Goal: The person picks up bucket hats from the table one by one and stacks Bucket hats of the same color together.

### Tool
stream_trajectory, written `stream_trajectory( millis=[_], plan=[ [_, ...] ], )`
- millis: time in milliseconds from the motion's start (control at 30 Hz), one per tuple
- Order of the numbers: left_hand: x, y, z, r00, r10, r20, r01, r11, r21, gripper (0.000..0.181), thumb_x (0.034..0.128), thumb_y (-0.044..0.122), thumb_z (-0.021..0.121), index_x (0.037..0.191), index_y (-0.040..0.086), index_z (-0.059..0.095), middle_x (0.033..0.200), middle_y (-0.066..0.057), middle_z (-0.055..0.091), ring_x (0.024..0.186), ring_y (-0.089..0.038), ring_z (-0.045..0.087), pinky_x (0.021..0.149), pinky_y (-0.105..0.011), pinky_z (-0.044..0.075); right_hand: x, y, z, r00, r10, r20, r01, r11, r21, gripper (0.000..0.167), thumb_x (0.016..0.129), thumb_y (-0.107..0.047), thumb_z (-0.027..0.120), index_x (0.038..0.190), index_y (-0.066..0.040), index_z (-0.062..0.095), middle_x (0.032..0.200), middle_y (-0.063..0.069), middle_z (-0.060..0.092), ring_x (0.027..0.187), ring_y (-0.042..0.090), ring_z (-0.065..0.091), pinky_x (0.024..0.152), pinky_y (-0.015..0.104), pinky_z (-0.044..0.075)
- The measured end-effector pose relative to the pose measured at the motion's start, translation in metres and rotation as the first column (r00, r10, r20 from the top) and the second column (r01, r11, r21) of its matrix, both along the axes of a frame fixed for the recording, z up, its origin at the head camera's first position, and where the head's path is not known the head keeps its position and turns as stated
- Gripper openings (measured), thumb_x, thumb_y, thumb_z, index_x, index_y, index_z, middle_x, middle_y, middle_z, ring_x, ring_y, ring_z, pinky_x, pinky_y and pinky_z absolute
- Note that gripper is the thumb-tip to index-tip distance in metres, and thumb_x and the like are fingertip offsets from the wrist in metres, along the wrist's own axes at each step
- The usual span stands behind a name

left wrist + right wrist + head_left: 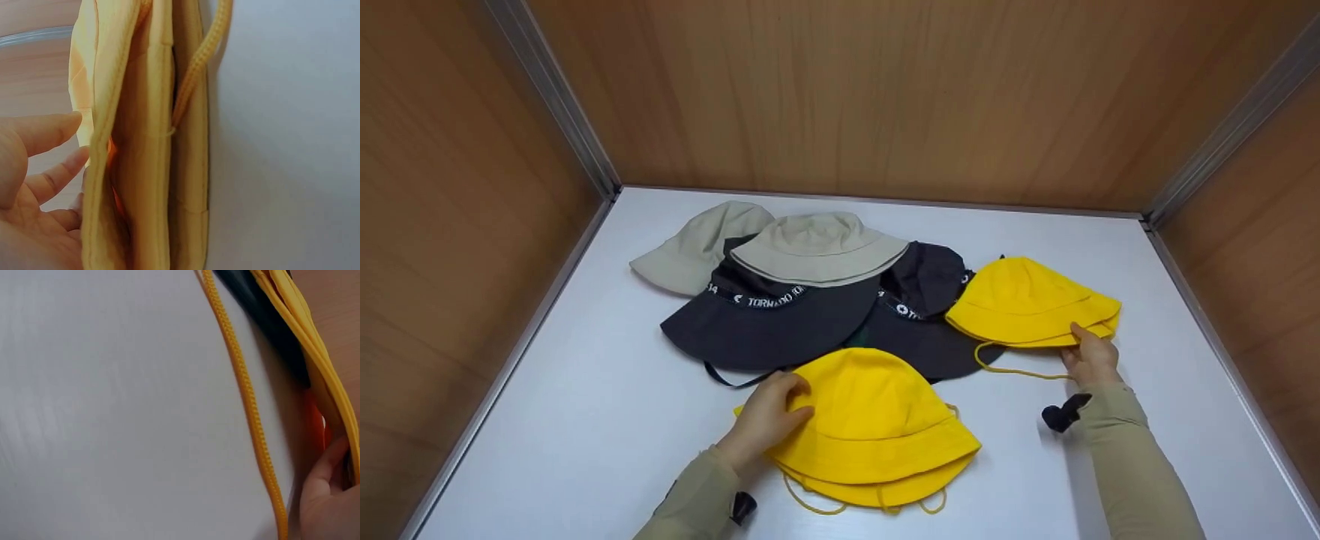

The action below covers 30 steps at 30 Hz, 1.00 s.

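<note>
Some stacked yellow cloth bucket hats (877,420) touch my left hand (769,416), its fingers loose. Right of the stack and farther back, my right hand (1089,358) pinches another yellow cloth hat (1024,300) by its edge. Flat white table (1016,457) shows between.

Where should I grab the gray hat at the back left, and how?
I'd pinch the gray hat by the left edge of its brim, coming from the left. That edge sticks out over the white table with nothing on top, while its right side meets the black hat and the other gray hat.
</note>
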State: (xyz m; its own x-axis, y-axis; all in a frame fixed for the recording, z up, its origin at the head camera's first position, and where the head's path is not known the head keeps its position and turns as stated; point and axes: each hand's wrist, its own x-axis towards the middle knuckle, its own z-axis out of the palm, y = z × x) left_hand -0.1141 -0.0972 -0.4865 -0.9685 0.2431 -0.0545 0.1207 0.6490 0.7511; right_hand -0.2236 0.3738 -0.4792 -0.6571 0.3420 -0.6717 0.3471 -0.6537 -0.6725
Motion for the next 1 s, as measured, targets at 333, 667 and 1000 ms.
stream_trajectory(
  millis=[333,667,1000],
  plan=[
    [0.0,0.002,0.002,1.0,0.003,-0.003,-0.003,1.0,0.0,0.018,0.0842,0.008,0.07,0.1,0.005,0.061,0.098,-0.007,0.056,0.089,-0.019,0.052,0.086,-0.038,0.048,0.002,0.006,0.02,0.992,-0.004,-0.125,-0.009,0.995,-0.102,0.039,0.093,-0.007,0.057,0.126,-0.021,0.042,0.111,-0.008,0.049,0.094,0.004,0.048,0.081,0.019,0.043],
    [-0.001,0.005,0.005,0.999,0.011,0.045,-0.012,1.0,0.02,0.018,0.0871,0.011,0.067,0.103,0.004,0.062,0.099,-0.007,0.056,0.089,-0.019,0.052,0.088,-0.038,0.048,0.008,0.005,0.041,0.952,-0.038,-0.303,-0.054,0.955,-0.292,0.032,0.094,-0.002,0.054,0.12,-0.018,0.044,0.102,-0.002,0.056,0.1,0.006,0.044,0.075,0.023,0.044],
    [-0.007,0.015,0.011,0.998,-0.023,0.066,0.019,0.998,0.062,0.023,0.0905,0.016,0.064,0.109,0.004,0.06,0.096,-0.006,0.053,0.086,-0.018,0.049,0.081,-0.035,0.045,0.018,-0.025,0.048,0.892,0.149,-0.426,-0.263,0.939,-0.223,0.029,0.096,-0.006,0.052,0.121,-0.017,0.041,0.105,-0.002,0.057,0.099,0.009,0.055,0.085,0.023,0.045]
  ],
)
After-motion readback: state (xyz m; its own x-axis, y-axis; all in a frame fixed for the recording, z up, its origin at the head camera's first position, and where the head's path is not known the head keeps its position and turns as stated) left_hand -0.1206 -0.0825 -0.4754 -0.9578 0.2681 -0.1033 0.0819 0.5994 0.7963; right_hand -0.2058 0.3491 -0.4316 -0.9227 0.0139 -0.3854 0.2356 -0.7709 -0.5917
